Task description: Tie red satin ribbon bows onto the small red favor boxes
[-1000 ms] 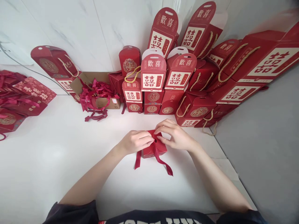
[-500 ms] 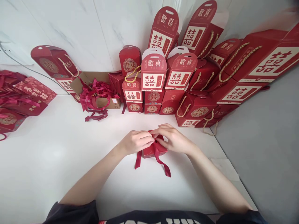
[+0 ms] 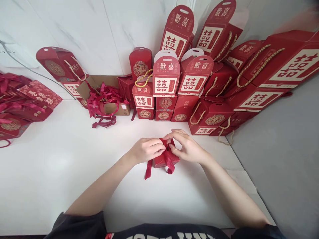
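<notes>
A small red gift box (image 3: pixel 163 160) sits on the white table (image 3: pixel 62 159) in front of me. A dark red ribbon (image 3: pixel 169 162) is wound over its top, one end hanging down at the left and the other curled in a loop at the right. My left hand (image 3: pixel 146 150) pinches the ribbon on top of the box from the left. My right hand (image 3: pixel 185 147) pinches the ribbon from the right, fingers bent over the knot.
Many red gift boxes with gold rope handles (image 3: pixel 196 83) are stacked along the wall behind and to the right. A cardboard box of loose red ribbons (image 3: pixel 106 98) stands at the back left. More red boxes (image 3: pixel 22 106) lie at the far left edge.
The right ribbon tail, which lay stretched out on the table, has been drawn up into a short loop beside the box. Both hands stayed on top of the box.
</notes>
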### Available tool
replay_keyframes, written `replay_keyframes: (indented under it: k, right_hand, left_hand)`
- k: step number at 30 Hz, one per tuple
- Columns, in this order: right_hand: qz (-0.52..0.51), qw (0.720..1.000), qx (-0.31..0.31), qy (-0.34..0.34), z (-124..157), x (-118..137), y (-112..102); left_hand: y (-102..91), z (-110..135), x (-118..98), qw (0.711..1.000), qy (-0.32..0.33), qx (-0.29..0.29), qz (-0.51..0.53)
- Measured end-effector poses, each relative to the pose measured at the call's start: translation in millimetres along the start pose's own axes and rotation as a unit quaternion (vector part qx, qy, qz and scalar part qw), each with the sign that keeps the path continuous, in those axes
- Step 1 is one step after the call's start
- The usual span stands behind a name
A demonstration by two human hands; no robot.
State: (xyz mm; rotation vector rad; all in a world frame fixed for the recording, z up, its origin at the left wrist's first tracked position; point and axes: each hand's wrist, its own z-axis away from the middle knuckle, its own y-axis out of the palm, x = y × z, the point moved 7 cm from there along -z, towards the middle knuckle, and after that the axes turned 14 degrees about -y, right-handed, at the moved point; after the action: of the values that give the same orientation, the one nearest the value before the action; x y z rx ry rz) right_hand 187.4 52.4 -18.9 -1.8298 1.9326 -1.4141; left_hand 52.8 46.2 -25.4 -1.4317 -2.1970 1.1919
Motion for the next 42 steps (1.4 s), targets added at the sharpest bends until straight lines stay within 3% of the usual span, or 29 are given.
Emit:
replay_keyframes:
  k: [6, 11, 17, 19, 24, 26, 32, 39, 42]
  right_hand:
    - [-0.075, 0.996, 0.015, 0.038, 2, -6, 4]
    - [-0.125, 0.986, -0.036, 0.104, 9, -16, -2]
    - [-0.096, 0.994, 0.015, 0.053, 3, -9, 4]
    - [-0.1, 0.993, 0.001, 0.056, 2, -7, 3]
    - [-0.222, 0.968, -0.05, 0.107, 6, -3, -2]
    - [-0.224, 0.968, -0.035, 0.111, 5, 0, -3]
    - [-0.075, 0.992, -0.015, 0.103, 5, -5, -7]
    - [-0.248, 0.952, 0.005, 0.181, 14, -16, 5]
    - [-0.212, 0.956, 0.022, 0.201, 17, -18, 7]
  left_hand:
    - [0.9, 1, 1, 1.0, 0.002, 0.002, 0.002]
    - [2.0, 1, 2, 1.0, -0.008, 0.008, 0.004]
    - [0.8, 1, 1, 1.0, -0.004, 0.004, 0.008]
    - [0.6, 0, 1, 1.0, -0.003, 0.006, 0.01]
    - [0.8, -1, 0, 1.0, -0.004, 0.021, 0.017]
    - [0.7, -2, 0, 1.0, -0.009, 0.026, 0.016]
    - [-0.2, -2, 0, 0.999, -0.008, 0.018, 0.027]
    - [1.9, 0, 3, 0.999, -0.017, 0.029, 0.028]
    - [1.9, -1, 2, 0.999, -0.017, 0.031, 0.027]
